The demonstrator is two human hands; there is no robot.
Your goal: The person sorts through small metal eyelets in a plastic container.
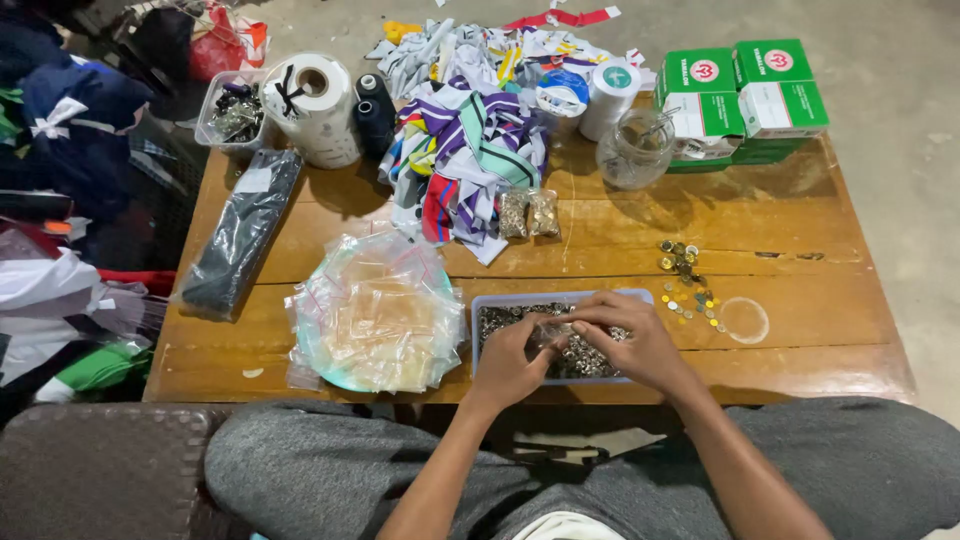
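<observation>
On the left part of the wooden table (800,250) lies a dark packet (240,235), and next to it a pile of clear bags (378,312) on a plate. Behind are a paper roll (312,108), black spools (374,110) and a heap of striped ribbons (465,150). At the front edge stands a tray (480,308) full of metal eyelets (585,358). The left hand (510,360) and the right hand (635,340) are together over the tray, fingers closed on one small clear bag (550,333) between them. Right of the tray lie loose gold pieces (685,280) and a clear lid (744,320). Behind stand a glass jar (635,150) and green boxes (740,95).
</observation>
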